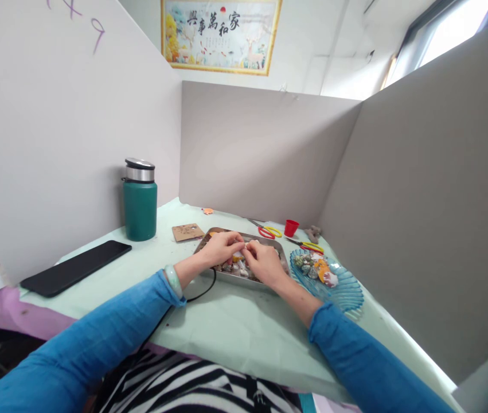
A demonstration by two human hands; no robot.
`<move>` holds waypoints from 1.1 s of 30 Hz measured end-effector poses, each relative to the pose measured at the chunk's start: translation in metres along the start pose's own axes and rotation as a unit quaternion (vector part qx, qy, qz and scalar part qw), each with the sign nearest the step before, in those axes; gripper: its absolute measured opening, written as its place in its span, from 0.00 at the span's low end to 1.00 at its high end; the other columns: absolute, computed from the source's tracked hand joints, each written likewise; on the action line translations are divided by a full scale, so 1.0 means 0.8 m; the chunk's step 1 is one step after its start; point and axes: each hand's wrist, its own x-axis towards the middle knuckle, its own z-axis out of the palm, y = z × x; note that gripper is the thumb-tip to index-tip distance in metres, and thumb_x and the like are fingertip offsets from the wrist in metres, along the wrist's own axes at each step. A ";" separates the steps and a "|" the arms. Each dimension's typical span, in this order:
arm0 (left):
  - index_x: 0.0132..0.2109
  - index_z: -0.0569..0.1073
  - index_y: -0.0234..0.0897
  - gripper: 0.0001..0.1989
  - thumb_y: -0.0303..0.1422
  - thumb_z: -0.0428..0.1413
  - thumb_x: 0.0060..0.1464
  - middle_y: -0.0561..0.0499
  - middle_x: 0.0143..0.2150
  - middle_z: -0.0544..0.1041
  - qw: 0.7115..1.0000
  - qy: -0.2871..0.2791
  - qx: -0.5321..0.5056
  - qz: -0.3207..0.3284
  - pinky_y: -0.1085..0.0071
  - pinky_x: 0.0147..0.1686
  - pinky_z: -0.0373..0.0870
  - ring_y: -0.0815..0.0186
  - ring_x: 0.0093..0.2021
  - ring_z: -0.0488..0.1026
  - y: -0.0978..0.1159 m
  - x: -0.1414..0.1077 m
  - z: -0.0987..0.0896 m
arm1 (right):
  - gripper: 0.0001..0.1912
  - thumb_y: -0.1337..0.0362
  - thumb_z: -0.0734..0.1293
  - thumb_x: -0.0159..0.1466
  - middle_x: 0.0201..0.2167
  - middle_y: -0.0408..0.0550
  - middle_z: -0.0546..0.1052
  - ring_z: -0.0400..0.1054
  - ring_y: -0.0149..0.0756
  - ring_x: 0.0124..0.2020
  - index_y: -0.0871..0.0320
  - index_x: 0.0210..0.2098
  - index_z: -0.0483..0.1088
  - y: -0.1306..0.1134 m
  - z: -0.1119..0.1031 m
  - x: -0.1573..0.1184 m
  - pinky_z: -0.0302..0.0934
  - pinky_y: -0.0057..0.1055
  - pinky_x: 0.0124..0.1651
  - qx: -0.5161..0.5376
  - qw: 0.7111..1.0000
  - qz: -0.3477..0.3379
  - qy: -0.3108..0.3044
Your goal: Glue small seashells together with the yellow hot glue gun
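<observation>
My left hand [224, 249] and my right hand [264, 261] meet above a metal tray [244, 277], fingertips pinched close together. Something small and whitish shows between the fingers, too little of it to name. Inside the tray lie mixed small pieces [240, 267], some white, some orange, some brown; the hands cover part of them. A pale green bangle [173, 280] circles my left wrist. To the right of my right hand, a blue ribbed glass plate [347, 289] bears several small decorated pieces [317, 267] in orange, white and green.
A green bottle [140, 209] stands at the left, behind a black phone-like slab [78, 267]. Beyond the tray are a brown card [187, 232], red-and-yellow scissors [269, 232], a second pair of scissors [310, 247] and a red cup [291, 228]. Grey panels [265, 149] enclose the table.
</observation>
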 end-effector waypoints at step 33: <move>0.35 0.69 0.34 0.13 0.40 0.48 0.52 0.55 0.20 0.70 1.000 -0.004 0.007 -0.004 0.79 0.17 0.60 0.72 0.17 0.68 -0.001 0.001 0.000 | 0.16 0.55 0.56 0.64 0.23 0.44 0.74 0.63 0.29 0.23 0.57 0.30 0.70 -0.001 0.001 0.000 0.47 0.24 0.28 -0.005 1.000 0.005 -0.003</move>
